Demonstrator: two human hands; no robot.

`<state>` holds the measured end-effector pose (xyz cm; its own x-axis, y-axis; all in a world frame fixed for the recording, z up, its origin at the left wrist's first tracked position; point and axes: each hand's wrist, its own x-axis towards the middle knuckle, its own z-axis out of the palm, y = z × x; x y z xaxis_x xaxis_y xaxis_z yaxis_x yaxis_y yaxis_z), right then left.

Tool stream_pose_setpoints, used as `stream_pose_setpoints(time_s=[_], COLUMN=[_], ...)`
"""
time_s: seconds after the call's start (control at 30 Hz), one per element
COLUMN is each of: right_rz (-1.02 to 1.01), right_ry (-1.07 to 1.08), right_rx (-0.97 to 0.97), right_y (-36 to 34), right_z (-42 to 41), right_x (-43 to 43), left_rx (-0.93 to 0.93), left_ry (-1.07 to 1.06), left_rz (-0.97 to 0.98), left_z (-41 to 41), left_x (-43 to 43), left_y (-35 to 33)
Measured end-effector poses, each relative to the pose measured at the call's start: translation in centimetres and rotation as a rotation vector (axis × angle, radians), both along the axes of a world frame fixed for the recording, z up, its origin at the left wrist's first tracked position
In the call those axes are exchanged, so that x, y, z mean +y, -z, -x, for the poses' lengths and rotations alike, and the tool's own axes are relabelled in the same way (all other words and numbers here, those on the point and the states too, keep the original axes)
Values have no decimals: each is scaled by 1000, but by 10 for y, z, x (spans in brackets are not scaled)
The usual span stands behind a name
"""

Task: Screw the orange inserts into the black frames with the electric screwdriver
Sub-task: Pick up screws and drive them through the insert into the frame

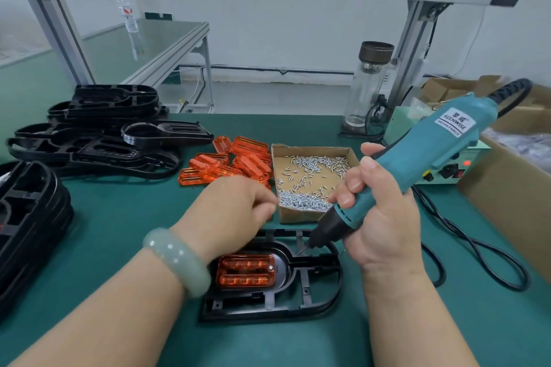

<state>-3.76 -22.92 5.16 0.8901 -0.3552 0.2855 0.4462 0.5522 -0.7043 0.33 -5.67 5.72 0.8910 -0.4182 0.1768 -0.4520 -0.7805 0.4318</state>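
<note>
A black frame (310,292) lies flat on the green mat in front of me, with an orange insert (246,274) seated in its left opening. One screw head shows at the insert's right edge. My right hand (384,217) grips the teal electric screwdriver (417,155), tilted, with its bit tip just above the frame's upper middle. My left hand (235,211) hovers over the frame's top left, blurred, fingertips pinched together by the screw box; what they hold is hidden.
A cardboard box of small silver screws (310,179) sits behind the frame. Loose orange inserts (229,164) lie left of it. Stacks of black frames (98,134) fill the left side. The power unit (447,167), its cable and a large carton (512,188) stand at the right.
</note>
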Motion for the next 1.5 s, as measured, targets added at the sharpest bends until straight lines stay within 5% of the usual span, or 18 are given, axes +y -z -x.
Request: stream_pose_setpoints(time_s=[0.47,0.77,1.2,1.5], right_rz=[-55,-53,-52,-77], right_ry=[13,-7,-3,-6], right_rx=[43,47,42,47], right_y=[-2,-2,0,2], right_z=[-3,-2,-2,-3], right_x=[-5,-2,-2,2], left_rx=[48,-111,-109,322], left_ry=[79,49,7,-161], left_rz=[-552,-546,-28,690], left_z=[-68,-64,-56,-25], left_x=[-83,-85,-70,-25], left_y=[7,8,-4,-12])
